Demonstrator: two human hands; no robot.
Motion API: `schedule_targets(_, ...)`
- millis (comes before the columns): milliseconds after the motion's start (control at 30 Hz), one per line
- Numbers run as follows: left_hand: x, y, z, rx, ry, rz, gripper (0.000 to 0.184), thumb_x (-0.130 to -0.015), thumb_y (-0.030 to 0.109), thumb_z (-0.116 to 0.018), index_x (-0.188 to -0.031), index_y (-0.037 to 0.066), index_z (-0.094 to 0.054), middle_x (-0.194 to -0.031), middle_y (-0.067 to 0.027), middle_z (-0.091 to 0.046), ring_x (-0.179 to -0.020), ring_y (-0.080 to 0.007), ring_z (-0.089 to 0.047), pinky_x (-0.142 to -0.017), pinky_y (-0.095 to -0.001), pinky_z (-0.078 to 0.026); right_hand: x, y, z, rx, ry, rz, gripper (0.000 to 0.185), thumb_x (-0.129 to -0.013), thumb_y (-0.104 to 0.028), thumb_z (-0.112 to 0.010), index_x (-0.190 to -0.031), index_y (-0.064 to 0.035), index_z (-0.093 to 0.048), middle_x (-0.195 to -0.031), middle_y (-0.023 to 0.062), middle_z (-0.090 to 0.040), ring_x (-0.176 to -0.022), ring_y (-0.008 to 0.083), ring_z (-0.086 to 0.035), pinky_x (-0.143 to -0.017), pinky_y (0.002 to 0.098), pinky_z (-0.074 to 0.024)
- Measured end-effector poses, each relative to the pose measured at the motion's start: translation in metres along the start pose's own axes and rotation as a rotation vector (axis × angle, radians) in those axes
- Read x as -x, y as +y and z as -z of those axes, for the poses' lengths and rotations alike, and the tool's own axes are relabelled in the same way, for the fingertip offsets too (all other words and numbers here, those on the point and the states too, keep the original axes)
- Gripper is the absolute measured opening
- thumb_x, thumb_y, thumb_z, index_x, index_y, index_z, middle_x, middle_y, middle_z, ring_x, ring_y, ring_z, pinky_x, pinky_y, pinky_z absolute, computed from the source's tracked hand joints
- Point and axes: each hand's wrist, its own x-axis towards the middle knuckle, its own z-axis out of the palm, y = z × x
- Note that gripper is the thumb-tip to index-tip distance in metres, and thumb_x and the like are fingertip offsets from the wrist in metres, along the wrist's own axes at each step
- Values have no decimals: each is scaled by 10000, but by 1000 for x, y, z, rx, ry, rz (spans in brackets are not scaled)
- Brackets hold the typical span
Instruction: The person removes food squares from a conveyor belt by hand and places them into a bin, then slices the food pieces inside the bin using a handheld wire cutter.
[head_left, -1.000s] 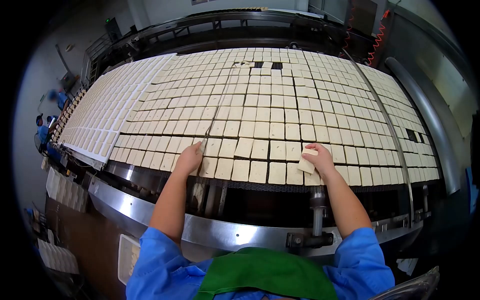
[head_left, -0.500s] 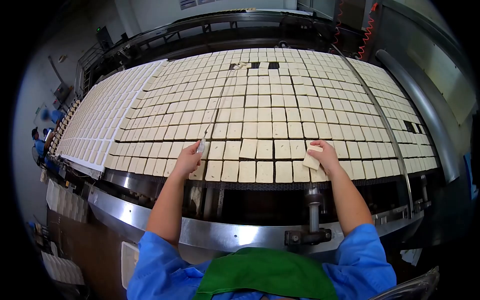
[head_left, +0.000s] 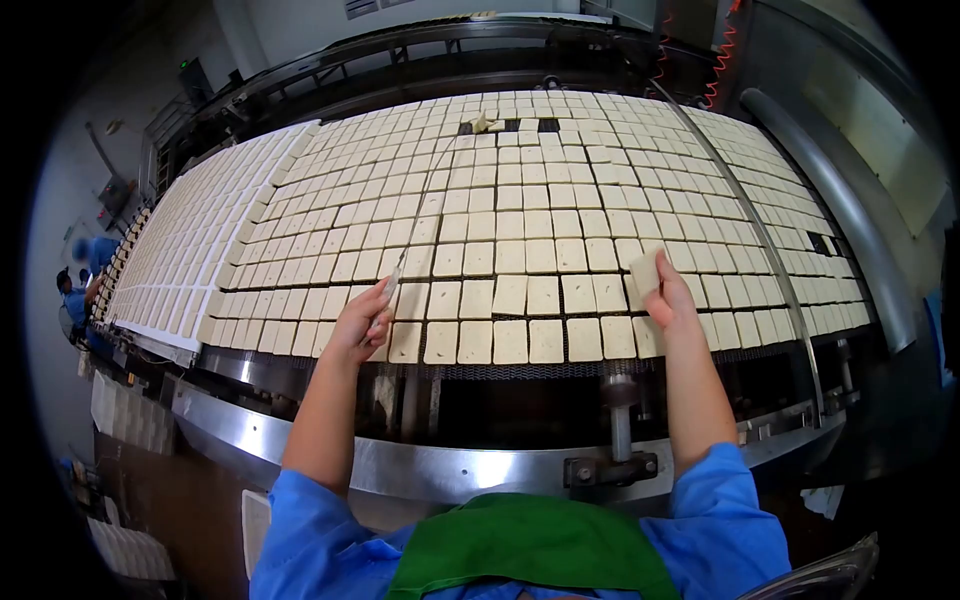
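Rows of pale rectangular pieces (head_left: 545, 342) lie on a dark mesh conveyor (head_left: 500, 371). My left hand (head_left: 362, 322), over the front rows left of centre, is closed around a small, thin, shiny tool (head_left: 393, 280) whose tip points up and away. Farther right, my right hand (head_left: 675, 297) grips one pale piece (head_left: 644, 274) between thumb and fingers, tilted up above the second row. Some pieces near my left hand carry small dark marks.
A thin metal bar (head_left: 740, 195) crosses the conveyor at the right. White trays of pieces (head_left: 205, 240) stand at the left. A metal rail (head_left: 410, 469) runs before me. Co-workers in blue (head_left: 75, 300) are at the far left. A white bin (head_left: 256, 525) sits below.
The conveyor's pieces have shifted slightly right relative to my left hand. My right hand has turned and risen, lifting its piece and tipping it upright. My left hand has moved slightly left.
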Motion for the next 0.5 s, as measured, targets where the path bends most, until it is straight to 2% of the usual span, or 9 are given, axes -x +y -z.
schedule_targets(33,7,1,4,15,-28,-19,510,-924,154,-434,-1413,132,-290,-577,33,-407,-378,-42,-272,-344,-172,-229,-6,5,-8,0,4,6,362,-921,-288,-533,-1196,-56,-493,-1142,91,-561,-1063,193,-530,-959,369,-412)
schedule_targets(100,28,3,11,26,-76,-22,563,-908,192,-487,-1422,127,-266,-560,22,-431,-340,-46,-290,-306,-176,-231,-16,10,-24,-449,-152,78,437,-918,-379,-508,-1209,-54,-474,-1180,78,-542,-1126,218,-483,-1001,415,-354)
schedule_targets(167,56,3,20,18,-120,-28,623,-887,220,-537,-1427,107,-248,-537,10,-440,-312,-52,-305,-283,-186,-239,-19,12,-44,-435,-222,13,605,-902,-490,-466,-1335,-85,-341,-1333,98,-434,-1279,265,-334,-1055,481,-259)
schedule_targets(233,92,-2,28,17,-141,-59,686,-861,239,-588,-1424,63,-237,-499,-2,-424,-287,-65,-302,-272,-198,-231,-32,23,-59,-419,-227,75,483,-874,-545,-476,-1175,-169,-503,-1403,140,-335,-1323,345,-236,-1053,601,-180)
schedule_targets(300,136,1,28,-100,-94,-48,755,-801,286,-674,-1389,3,-295,-465,6,-402,-297,-63,-311,-293,-201,-219,-48,29,-72,-504,-256,108,540,-865,-566,-469,-1269,-210,-428,-1473,146,-195,-1364,410,-62,-1038,662,-87)
schedule_targets(367,174,-5,42,-119,-117,-85,833,-743,275,-738,-1365,-64,-299,-648,-3,-535,-356,-43,-359,-322,-192,-253,-54,25,-93,-538,-181,139,597,-867,-576,-453,-1301,-171,-393,-1488,150,-144,-1363,431,-14,-1019,692,-88)
schedule_targets(400,196,-3,45,-145,-118,-76,825,-735,251,-747,-1359,-68,-312,-743,-16,-553,-381,-43,-371,-330,-188,-260,-57,22,-100,-546,-164,158,597,-867,-576,-453,-1301,-171,-393,-1488,150,-144,-1363,431,-14,-1019,692,-88)
schedule_targets(467,240,-6,63,-194,-89,-50,698,-766,175,-713,-1333,-54,-378,-817,-64,-556,-407,-84,-396,-350,-216,-275,-64,13,-109,-547,-219,193,616,-880,-562,-439,-1296,-110,-385,-1452,173,-227,-1348,458,-80,-1025,685,-102)
schedule_targets(500,258,-7,70,-173,-111,-16,647,-781,128,-689,-1335,-31,-394,-827,-73,-565,-440,-93,-417,-370,-235,-290,-62,6,-113,-551,-212,205,616,-880,-562,-439,-1296,-110,-385,-1452,173,-227,-1348,458,-80,-1025,685,-102)
